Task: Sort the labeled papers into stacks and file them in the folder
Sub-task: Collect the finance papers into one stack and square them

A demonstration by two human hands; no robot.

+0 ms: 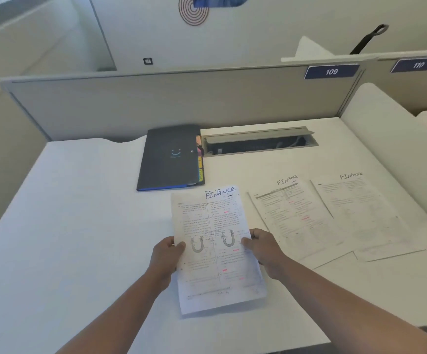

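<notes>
Both hands, left (pixel 167 254) and right (pixel 263 247), pinch my sheet (pixel 216 249); I'd square it onto the stack (pixel 294 215) right of the folder (pixel 170 157).

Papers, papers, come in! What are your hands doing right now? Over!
Left hand and right hand pinch one FINANCE paper by its sides. Two more FINANCE papers lie to the right. Folder shut, nothing blocking it.
</notes>
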